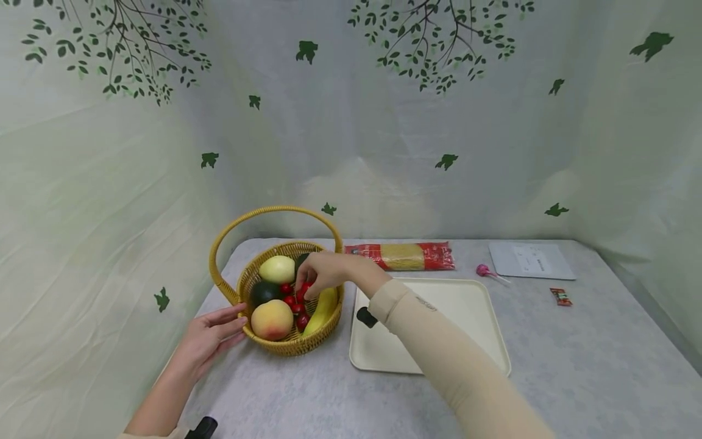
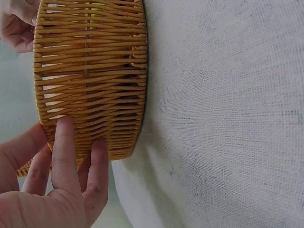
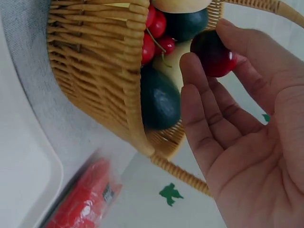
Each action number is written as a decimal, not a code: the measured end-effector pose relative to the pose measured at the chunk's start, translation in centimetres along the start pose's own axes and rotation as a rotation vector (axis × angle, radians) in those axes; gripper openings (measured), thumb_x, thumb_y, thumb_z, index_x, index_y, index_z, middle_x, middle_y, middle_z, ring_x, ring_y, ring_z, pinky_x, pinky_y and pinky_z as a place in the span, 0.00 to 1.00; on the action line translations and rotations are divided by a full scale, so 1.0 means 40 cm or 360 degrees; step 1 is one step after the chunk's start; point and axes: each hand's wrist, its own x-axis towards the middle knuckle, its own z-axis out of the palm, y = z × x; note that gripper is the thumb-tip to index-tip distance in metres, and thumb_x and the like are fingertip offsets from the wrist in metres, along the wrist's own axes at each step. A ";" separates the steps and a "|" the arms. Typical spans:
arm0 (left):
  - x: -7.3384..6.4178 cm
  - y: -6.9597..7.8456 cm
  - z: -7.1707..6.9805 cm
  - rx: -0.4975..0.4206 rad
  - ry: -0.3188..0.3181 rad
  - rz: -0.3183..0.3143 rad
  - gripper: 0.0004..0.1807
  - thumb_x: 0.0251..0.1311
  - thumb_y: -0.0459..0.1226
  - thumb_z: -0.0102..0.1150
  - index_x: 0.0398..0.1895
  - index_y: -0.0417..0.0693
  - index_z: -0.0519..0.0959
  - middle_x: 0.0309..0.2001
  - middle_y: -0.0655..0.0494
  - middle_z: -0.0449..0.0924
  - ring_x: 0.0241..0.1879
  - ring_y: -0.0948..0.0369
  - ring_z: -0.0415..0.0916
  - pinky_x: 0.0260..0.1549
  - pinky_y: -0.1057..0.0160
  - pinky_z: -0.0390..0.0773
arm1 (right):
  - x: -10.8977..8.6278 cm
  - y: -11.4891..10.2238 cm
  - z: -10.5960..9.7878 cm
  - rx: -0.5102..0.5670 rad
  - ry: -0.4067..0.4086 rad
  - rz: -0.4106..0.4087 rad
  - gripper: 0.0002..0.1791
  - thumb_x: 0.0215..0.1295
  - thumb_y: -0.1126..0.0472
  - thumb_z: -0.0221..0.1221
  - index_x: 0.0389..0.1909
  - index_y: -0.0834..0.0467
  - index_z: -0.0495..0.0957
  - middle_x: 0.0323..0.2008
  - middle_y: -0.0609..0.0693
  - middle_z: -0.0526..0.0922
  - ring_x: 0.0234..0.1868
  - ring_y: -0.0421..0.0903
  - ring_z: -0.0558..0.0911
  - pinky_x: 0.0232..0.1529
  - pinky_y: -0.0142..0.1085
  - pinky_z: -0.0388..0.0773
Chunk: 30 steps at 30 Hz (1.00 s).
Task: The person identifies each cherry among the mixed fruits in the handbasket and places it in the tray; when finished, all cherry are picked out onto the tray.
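Observation:
A yellow wicker basket (image 1: 293, 349) with a tall arched handle holds a peach (image 1: 272, 320), a banana (image 1: 322, 310), a pale yellow fruit (image 1: 277, 269), dark green oval fruits (image 1: 265, 292) and several red cherries (image 3: 157, 22). My right hand (image 1: 325, 272) is over the basket, its fingertips pinching a dark red cherry (image 3: 219, 54). At the basket's left side is my left hand (image 1: 207, 340), its fairly straight fingers (image 2: 63, 152) resting against the woven outer wall near the rim and the foot of the handle.
Right of the basket lies a cream tray (image 1: 439, 317), partly under my right forearm. Behind it is a red packet of noodles (image 1: 403, 256). Farther right are a pink lollipop (image 1: 484, 270), a white flat packet (image 1: 531, 260) and a small red-wrapped sweet (image 1: 560, 297).

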 end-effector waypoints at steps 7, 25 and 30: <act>0.000 0.002 0.004 0.0009 0.0021 -0.0006 0.30 0.71 0.34 0.70 0.74 0.39 0.76 0.54 0.62 0.82 0.48 0.69 0.86 0.54 0.62 0.89 | -0.044 0.014 -0.023 -0.0087 0.0115 -0.0017 0.17 0.74 0.57 0.69 0.61 0.54 0.86 0.56 0.49 0.88 0.56 0.43 0.85 0.56 0.31 0.83; 0.004 -0.007 -0.004 0.0016 0.0015 -0.0002 0.30 0.71 0.34 0.69 0.75 0.40 0.76 0.53 0.65 0.83 0.49 0.70 0.85 0.54 0.63 0.89 | -0.211 0.084 -0.048 0.0054 0.0446 0.0005 0.18 0.70 0.57 0.73 0.58 0.55 0.87 0.51 0.48 0.86 0.48 0.41 0.85 0.52 0.32 0.85; 0.004 -0.008 -0.003 0.0001 0.0019 -0.0007 0.29 0.72 0.34 0.69 0.74 0.41 0.77 0.53 0.65 0.83 0.49 0.70 0.86 0.53 0.64 0.89 | -0.235 0.114 -0.040 0.0084 0.0505 0.0035 0.18 0.70 0.57 0.73 0.59 0.53 0.87 0.51 0.49 0.86 0.48 0.42 0.84 0.51 0.34 0.86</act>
